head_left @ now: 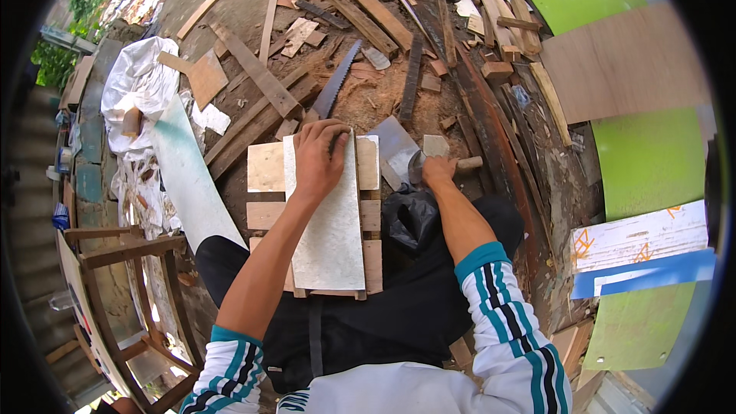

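My left hand point(320, 155) presses flat on the far end of a pale whitish plank point(331, 218). That plank lies lengthwise across a small slatted wooden frame point(264, 167) in front of my knees. My right hand point(438, 170) grips a hammer point(464, 162) by its wooden handle, low to the ground just right of the frame. The hammer's metal head point(416, 167) is by my thumb. A black plastic bag point(410, 216) sits between my arms, beside the frame.
A handsaw point(336, 81) lies on sawdust beyond the frame, among several scattered planks and offcuts point(368, 8). A long pale board point(192, 184) and white sacking point(138, 80) lie left. A wooden chair frame point(126, 291) stands lower left. Green and brown panels point(629, 77) lie right.
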A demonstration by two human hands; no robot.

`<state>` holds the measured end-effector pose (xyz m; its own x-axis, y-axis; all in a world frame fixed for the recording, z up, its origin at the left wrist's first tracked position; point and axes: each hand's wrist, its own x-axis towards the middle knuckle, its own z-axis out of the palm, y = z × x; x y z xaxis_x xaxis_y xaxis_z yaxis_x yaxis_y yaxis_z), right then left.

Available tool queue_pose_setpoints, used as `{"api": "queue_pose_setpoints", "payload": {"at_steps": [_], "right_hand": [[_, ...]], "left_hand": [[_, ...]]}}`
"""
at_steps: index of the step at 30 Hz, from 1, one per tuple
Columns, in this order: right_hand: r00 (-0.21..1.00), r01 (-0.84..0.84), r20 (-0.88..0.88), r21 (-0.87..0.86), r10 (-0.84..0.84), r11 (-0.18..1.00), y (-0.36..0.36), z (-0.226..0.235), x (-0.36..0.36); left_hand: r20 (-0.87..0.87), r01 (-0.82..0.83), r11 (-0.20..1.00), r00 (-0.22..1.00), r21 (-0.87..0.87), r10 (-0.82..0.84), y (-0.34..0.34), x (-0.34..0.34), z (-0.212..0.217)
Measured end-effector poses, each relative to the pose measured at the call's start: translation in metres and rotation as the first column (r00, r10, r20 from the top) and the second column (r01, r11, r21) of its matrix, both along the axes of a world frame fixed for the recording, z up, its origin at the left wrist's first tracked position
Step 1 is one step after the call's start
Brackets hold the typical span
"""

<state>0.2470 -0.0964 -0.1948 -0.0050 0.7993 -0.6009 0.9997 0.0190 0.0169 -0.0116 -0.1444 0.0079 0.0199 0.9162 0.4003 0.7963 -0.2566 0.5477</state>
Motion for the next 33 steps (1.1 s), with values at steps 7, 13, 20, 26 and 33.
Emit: {"api": "queue_pose_setpoints", "payload": {"at_steps": [7,13,20,26,33], "right_hand": [[1.000,0.007,0.028,-0.047,-0.006,0.999,-0.002,0.005,-0.001],[1.000,0.014,0.011,-0.068,-0.013,0.998,-0.002,0.010,0.000],[0.999,0.006,0.040,-0.098,-0.002,0.995,0.000,0.024,-0.007],[0.999,-0.035,-0.012,-0.183,0.033,0.983,0.006,0.033,-0.007],[0.989,-0.144,-0.023,-0.284,0.144,0.948,0.006,0.064,-0.020]], "left_hand": [[-0.066,-0.003,1.000,0.998,0.031,0.005,0.001,0.001,-0.002],[-0.125,-0.012,0.999,0.992,0.033,0.016,0.001,0.005,-0.002],[-0.116,0.003,1.000,0.993,0.028,0.000,0.001,0.003,0.000],[-0.049,-0.008,0.999,0.999,0.036,0.010,0.001,0.002,0.000],[0.018,-0.026,0.998,1.000,0.059,0.025,-0.001,-0.004,-0.004]]}}
